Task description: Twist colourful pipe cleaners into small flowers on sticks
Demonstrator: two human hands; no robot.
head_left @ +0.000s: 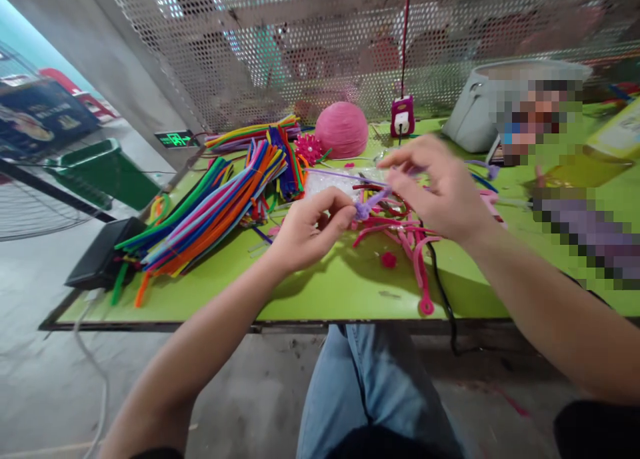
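Observation:
My left hand is closed in a pinch on a small twisted shape of purple pipe cleaner. Up and to the right, my right hand, blurred by motion, has thumb and fingertips closed on the purple strand that leads out of this shape. A thin purple length also stretches leftward from the right fingertips. Beneath both hands lie loose pink and red pipe cleaners and a clear plastic bag. A small red flower-like piece rests on the green tabletop.
Bundles of coloured pipe cleaners lie at left beside a black box. Behind are a pink ball and a pink flower. A grey bin stands back right. A black cable hangs over the front edge.

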